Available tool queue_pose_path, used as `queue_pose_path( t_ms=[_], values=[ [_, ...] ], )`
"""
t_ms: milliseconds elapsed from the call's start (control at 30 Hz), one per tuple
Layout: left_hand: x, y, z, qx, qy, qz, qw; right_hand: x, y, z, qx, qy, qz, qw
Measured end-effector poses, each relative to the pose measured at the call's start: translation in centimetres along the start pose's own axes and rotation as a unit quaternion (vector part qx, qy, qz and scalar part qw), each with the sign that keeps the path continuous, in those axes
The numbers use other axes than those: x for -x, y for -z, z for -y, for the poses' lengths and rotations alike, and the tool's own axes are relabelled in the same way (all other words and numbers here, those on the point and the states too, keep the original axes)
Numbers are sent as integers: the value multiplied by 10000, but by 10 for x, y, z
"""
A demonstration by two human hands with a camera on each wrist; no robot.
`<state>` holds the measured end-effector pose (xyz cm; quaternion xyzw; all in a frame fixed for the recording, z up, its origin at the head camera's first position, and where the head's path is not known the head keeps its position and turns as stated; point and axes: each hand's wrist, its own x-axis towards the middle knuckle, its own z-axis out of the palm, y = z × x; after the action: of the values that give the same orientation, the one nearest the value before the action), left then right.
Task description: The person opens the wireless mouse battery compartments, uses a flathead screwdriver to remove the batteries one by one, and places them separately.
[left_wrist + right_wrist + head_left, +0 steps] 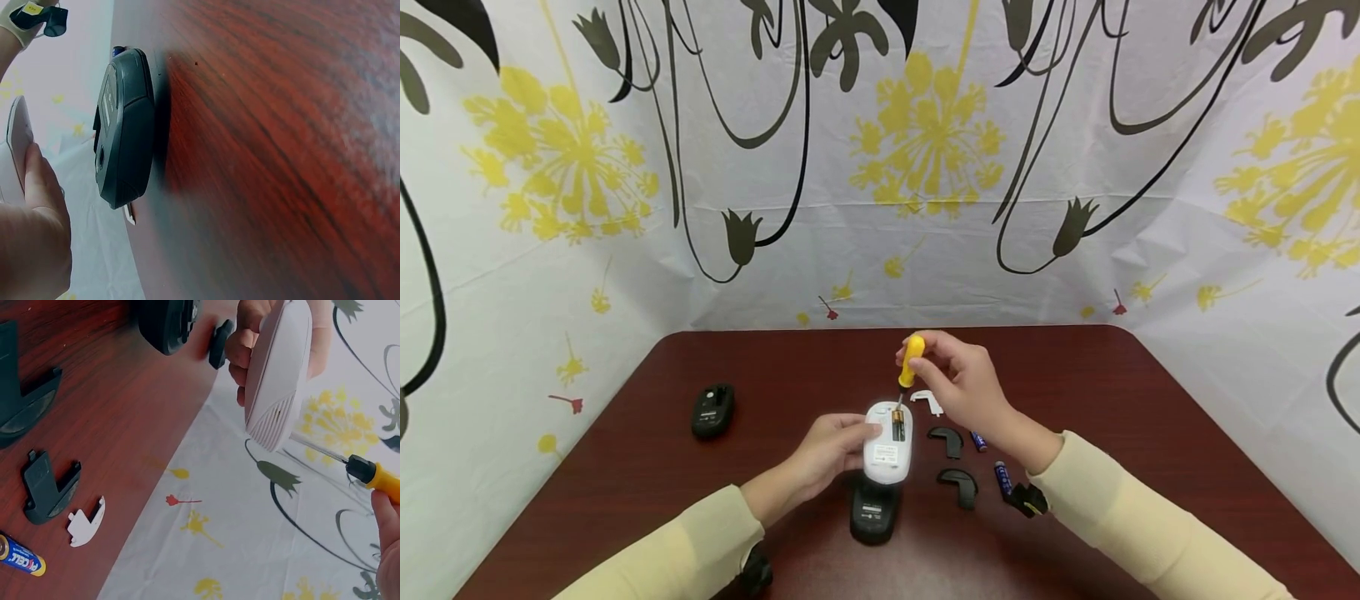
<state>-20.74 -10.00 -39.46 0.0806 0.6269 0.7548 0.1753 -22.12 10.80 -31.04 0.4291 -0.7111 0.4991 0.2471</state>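
Note:
My left hand point(835, 446) grips a white computer mouse point(887, 468), held underside up above the table. Its battery slot lies uncovered, with a battery point(898, 427) inside. In my right hand point(958, 379) I hold a yellow-handled screwdriver point(912, 362), pinched between thumb and fingers. The tip reaches the upper end of the battery slot in the head view. From the right wrist view, the screwdriver's shaft point(319, 447) runs to the white mouse's far side, where the tip is hidden. A black mouse point(874, 510) lies underside up on the table, just below the white one.
Two black battery covers point(951, 442) and a white cover point(927, 402) lie right of the mice. Blue batteries point(1002, 479) rest near my right forearm. Another black mouse point(712, 411) sits at the left of the dark table point(610, 500). A patterned cloth point(925, 275) hangs behind.

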Motion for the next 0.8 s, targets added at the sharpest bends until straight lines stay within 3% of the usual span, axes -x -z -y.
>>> queue_pose_path(
  t_ms=[267, 433, 533, 633, 700, 800],
  values=[
    [-1, -1, 2, -57, -24, -18, 10000, 9, -7, 0, 533, 894, 716, 9920],
    [-1, -1, 2, -160, -73, -95, 9998, 10, -9, -1, 579, 1104, 780, 9891],
    [-1, -1, 2, -164, -75, -140, 9997, 7, -7, -5, 200, 683, 532, 9960],
    [0, -2, 3, -129, -70, -133, 9998, 3, -3, -9, -360, -200, 237, 9989],
    [0, -3, 4, -139, -45, -108, 9998, 1, 0, -12, -763, -877, 75, 9932],
    [1, -3, 6, -195, 0, -69, 9998, -1, 5, -18, -1155, -1793, -152, 9769]
  ],
)
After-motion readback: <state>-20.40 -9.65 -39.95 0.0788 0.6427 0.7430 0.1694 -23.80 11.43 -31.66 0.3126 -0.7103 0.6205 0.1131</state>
